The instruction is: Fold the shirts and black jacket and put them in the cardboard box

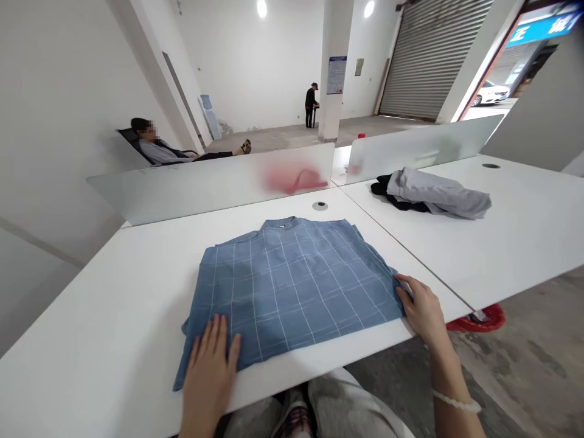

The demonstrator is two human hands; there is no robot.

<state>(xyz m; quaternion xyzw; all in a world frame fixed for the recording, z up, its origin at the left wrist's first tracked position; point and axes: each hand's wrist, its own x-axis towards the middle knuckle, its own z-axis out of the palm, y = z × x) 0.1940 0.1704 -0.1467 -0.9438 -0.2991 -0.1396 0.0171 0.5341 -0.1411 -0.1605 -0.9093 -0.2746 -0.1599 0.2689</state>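
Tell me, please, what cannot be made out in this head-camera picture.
Head view:
Underside of the blue shirt: hidden by its top layer.
Grip of the right hand: partly hidden by its own fingers.
Contents of the red basket: mostly hidden by the table.
Red thing behind the frosted divider: blurred by it.
Notice on the pillar: print too small.

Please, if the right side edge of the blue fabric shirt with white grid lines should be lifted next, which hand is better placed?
Probably the right hand: its fingers are at that edge of the shirt. The left hand lies spread, palm down, near the opposite front corner.
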